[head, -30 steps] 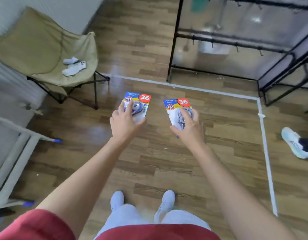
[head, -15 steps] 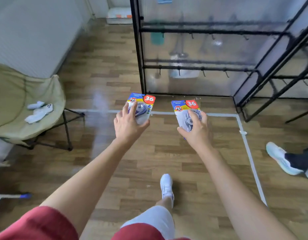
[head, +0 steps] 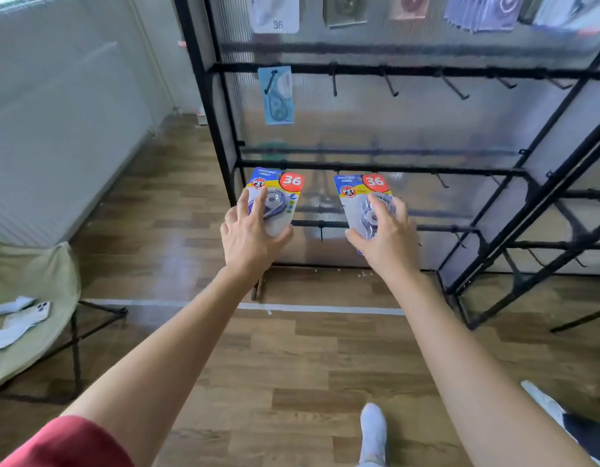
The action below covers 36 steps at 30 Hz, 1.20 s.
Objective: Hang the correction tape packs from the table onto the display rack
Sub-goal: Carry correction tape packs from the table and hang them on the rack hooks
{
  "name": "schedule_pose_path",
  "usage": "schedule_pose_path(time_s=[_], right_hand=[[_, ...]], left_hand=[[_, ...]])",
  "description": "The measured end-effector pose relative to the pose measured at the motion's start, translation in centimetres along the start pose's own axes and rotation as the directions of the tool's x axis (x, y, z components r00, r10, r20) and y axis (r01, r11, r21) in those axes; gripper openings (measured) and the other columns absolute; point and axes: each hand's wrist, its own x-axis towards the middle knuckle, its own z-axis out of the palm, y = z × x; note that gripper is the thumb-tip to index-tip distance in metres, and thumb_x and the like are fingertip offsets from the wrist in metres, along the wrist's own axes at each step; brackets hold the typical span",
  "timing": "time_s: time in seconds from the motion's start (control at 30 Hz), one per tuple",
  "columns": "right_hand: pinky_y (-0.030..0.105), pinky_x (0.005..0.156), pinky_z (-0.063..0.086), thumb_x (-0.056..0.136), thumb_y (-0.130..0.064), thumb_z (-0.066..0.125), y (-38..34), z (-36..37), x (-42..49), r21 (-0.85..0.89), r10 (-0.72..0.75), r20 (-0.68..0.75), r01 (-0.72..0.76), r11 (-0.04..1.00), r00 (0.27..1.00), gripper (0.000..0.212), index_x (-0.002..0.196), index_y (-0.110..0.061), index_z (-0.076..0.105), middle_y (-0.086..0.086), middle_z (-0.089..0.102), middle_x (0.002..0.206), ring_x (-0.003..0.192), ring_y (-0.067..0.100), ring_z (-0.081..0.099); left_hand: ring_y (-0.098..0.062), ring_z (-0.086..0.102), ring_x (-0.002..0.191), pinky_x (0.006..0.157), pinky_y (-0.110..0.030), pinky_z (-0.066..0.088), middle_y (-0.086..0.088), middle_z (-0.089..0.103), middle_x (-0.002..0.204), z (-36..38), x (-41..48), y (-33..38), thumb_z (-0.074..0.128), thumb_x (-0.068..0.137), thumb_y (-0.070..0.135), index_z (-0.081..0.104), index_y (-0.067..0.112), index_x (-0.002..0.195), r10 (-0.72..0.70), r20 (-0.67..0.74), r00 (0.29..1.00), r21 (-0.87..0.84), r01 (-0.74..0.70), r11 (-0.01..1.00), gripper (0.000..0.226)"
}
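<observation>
Left hand [head: 248,237] fingers [head: 259,203] grip pack [head: 280,197]; right hand [head: 386,242] grips second pack [head: 359,193]. Lift both to bare hooks [head: 391,86] above your fingers; thread squarely.

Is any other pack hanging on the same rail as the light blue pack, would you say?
No: the light blue pack hangs alone on that rail, and the hooks to its right are bare.
</observation>
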Motion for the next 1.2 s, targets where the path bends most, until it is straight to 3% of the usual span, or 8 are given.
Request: schedule_pose_path(time_s=[0.5,0.67,0.9,1.2], right_hand=[[0.041,0.102,0.036,0.081,-0.038,0.070,6.5,-5.5,20.8,0.051,-0.246,-0.166,0.258,0.965,0.955,0.072,0.143,-0.018,0.039,0.015,0.028,0.150,0.127,0.034,0.036],[0.044,0.103,0.034,0.078,-0.036,0.073,8.7,-7.4,23.4,0.038,-0.262,-0.212,0.275,0.961,0.942,0.072,0.141,-0.016,0.043,0.017,0.031,0.148,0.127,0.035,0.036],[0.051,0.102,0.036,0.072,-0.027,0.079,10.7,-9.8,24.9,0.056,-0.222,-0.355,0.258,0.965,0.908,0.072,0.136,-0.011,0.050,0.022,0.037,0.143,0.126,0.041,0.039],[0.056,0.100,0.039,0.072,-0.026,0.081,13.5,-12.5,25.8,0.062,-0.221,-0.494,0.287,0.956,0.841,0.076,0.138,-0.009,0.048,0.026,0.037,0.142,0.126,0.044,0.041]], left_hand=[[-0.030,0.025,0.138,0.110,-0.045,0.023,-0.004,0.020,0.157,5.4,14.7,14.3,0.063,0.082,0.048,0.025,0.032,0.149,-0.002,-0.251,0.968,-0.088,-0.020,0.996,0.079],[-0.032,0.028,0.136,0.109,-0.044,0.023,-0.004,0.023,0.156,6.7,17.0,18.3,0.064,0.081,0.045,0.029,0.031,0.147,0.013,-0.277,0.961,-0.138,-0.053,0.989,0.076],[-0.028,0.026,0.136,0.107,-0.044,0.025,-0.002,0.023,0.156,7.6,19.1,22.6,0.066,0.081,0.043,0.028,0.032,0.147,0.141,-0.311,0.940,-0.145,-0.193,0.970,0.077],[-0.029,0.023,0.139,0.109,-0.047,0.024,-0.006,0.022,0.156,9.1,19.6,27.5,0.068,0.081,0.043,0.026,0.029,0.149,0.237,-0.338,0.911,-0.148,-0.300,0.943,0.082]])
